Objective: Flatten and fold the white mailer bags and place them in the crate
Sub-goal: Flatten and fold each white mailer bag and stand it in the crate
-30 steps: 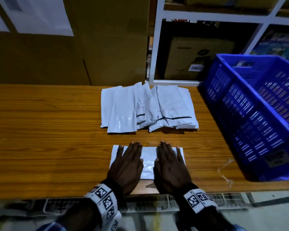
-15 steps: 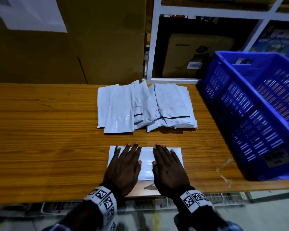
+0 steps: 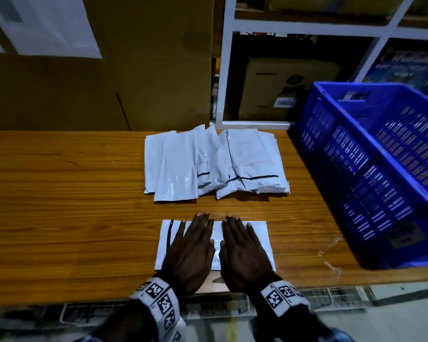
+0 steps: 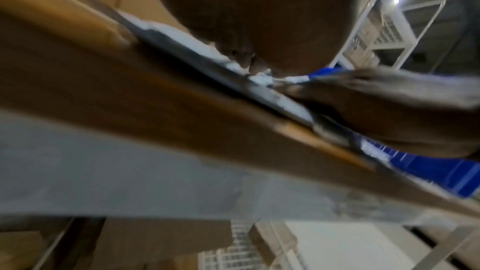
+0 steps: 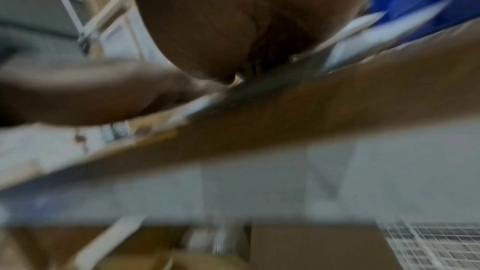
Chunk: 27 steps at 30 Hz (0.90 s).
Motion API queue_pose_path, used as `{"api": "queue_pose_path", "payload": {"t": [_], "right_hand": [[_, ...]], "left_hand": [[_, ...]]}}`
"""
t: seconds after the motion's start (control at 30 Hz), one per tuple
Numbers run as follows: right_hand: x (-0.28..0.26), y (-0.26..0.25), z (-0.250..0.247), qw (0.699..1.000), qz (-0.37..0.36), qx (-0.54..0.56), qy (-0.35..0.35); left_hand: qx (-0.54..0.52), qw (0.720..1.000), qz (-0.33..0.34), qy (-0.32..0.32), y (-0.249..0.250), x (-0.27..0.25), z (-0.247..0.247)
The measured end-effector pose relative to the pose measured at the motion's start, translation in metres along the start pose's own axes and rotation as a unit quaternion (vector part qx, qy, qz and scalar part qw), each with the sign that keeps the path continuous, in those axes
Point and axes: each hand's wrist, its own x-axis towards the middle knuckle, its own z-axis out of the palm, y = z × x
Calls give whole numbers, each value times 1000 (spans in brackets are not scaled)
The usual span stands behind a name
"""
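One white mailer bag (image 3: 258, 233) lies flat near the front edge of the wooden table (image 3: 59, 206), a black strip at its left end. My left hand (image 3: 192, 245) and right hand (image 3: 242, 248) press on it side by side, palms down, fingers straight and reaching just past its far edge. Behind them lies a loose pile of white mailer bags (image 3: 213, 161). The blue crate (image 3: 371, 174) stands on the table at the right. Both wrist views are blurred; they show a palm on the white bag (image 4: 262, 79) and the table edge.
Brown cardboard boxes (image 3: 97, 82) stand along the table's back left. A white shelf frame (image 3: 226, 70) with boxes inside stands behind the pile. A scrap of clear tape (image 3: 330, 257) lies on the table near the crate's front corner.
Both hands have slid forward over the bag, away from me, so their fingertips now pass its far edge. The bag, pile and crate have stayed in place.
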Motion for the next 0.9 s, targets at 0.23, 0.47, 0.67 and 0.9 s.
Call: {"api": "queue_pose_path", "payload": {"t": [0.23, 0.47, 0.67, 0.9], "right_hand": [[1, -1, 8, 1000, 5, 19, 10], [-6, 17, 7, 999, 22, 33, 34], [-27, 64, -9, 996, 80, -2, -28], [-16, 4, -2, 1000, -11, 23, 3]], "left_hand": [[17, 1000, 4, -4, -2, 1, 9], [12, 1000, -22, 0, -17, -5, 5], [-20, 997, -74, -3, -64, -30, -3], [-12, 999, 31, 24, -10, -19, -3]]}}
